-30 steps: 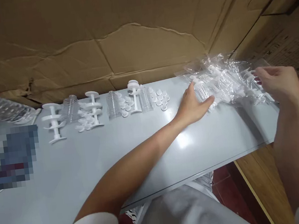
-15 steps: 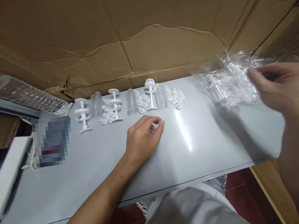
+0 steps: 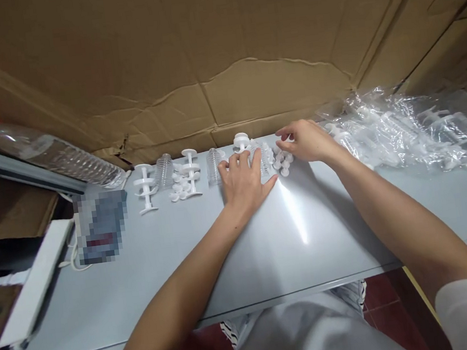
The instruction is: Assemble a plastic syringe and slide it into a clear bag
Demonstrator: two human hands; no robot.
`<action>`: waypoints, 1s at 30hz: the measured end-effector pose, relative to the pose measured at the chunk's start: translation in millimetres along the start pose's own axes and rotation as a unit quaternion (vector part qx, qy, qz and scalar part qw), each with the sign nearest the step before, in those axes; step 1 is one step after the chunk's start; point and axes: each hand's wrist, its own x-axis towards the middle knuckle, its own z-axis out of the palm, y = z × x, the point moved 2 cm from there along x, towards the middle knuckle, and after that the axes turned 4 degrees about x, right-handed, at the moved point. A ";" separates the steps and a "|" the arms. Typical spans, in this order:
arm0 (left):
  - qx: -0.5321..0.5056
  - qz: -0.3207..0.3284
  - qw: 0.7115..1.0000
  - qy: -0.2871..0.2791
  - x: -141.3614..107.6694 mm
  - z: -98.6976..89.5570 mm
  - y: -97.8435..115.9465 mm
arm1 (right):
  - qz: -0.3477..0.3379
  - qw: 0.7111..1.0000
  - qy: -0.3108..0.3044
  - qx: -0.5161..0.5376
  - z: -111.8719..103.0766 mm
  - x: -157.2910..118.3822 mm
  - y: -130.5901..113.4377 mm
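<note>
Resting flat on the pale grey table (image 3: pixel 209 257), the left hand (image 3: pixel 245 180) has its fingers spread out and grips nothing. Its fingertips touch a small clear ribbed plastic cup (image 3: pixel 214 165) and the foot of a white plastic spindle with round discs (image 3: pixel 241 141). The right hand (image 3: pixel 306 140) sits just beside it, at the back edge of the table. Its fingers are curled over a little heap of small white round plastic caps (image 3: pixel 281 160), and whether they pinch 1 is too small to tell.

To the left stand 2 more white spindles (image 3: pixel 146 187), with more clear cups and white caps between them. A blurred dark flat thing (image 3: pixel 101 225) lies further left. A clear ribbed plastic bottle with a red cap (image 3: pixel 38 150) lies on its side behind it. On the right end of the table is a crinkly clear plastic bag full of white parts (image 3: pixel 415 130). Brown cardboard sheets (image 3: pixel 218 46) stand behind everything. No writing or labels can be read anywhere.
</note>
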 end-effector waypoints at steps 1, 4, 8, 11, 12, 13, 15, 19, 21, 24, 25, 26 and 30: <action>0.008 0.003 1.000 -0.003 1.5 3.2 1.7 | -0.007 1.000 -0.015 -0.005 2.4 9.2 -0.7; 0.018 0.010 1.000 0.002 2.6 6.6 5.1 | -0.021 0.998 -0.051 -0.011 5.4 31.6 -2.8; -0.020 0.005 0.999 0.028 -5.2 -11.4 3.7 | -0.026 0.996 -0.088 -0.015 6.4 48.3 -4.0; -0.089 -0.022 0.993 0.077 -15.2 -42.9 -5.2 | -0.022 0.994 -0.102 -0.017 12.6 57.6 -4.4; -0.126 -0.041 0.987 0.094 -18.7 -54.4 -10.8 | -0.019 0.994 -0.103 -0.018 15.2 60.7 -5.1; -0.171 -0.066 0.977 0.107 -22.0 -65.0 -18.0 | -0.017 0.994 -0.103 -0.018 17.3 63.4 -6.2; -0.280 -0.127 0.945 0.113 -27.6 -80.4 -36.3 | -0.015 0.995 -0.098 -0.016 18.2 66.6 -10.4; -0.496 -0.234 0.830 0.103 -32.2 -85.0 -76.3 | -0.029 0.998 -0.053 0.029 1.7 52.9 -23.5; -0.569 -0.273 0.771 0.091 -32.7 -79.2 -89.2 | -0.043 0.992 -0.019 0.115 -8.0 32.3 -29.5; -0.616 -0.291 0.731 0.045 -35.4 -69.3 -93.1 | -0.040 0.961 -0.017 0.273 -5.6 -8.4 -32.1; -0.620 -0.289 0.729 0.026 -37.4 -66.2 -91.4 | -0.032 0.942 -0.025 0.333 0.2 -21.6 -31.2; -0.621 -0.287 0.730 0.006 -39.8 -63.1 -89.1 | -0.021 0.922 -0.028 0.386 7.2 -33.4 -29.6; -0.607 -0.288 0.739 -0.052 -49.8 -52.4 -81.6 | 0.020 0.888 -0.037 0.458 32.4 -61.5 -22.7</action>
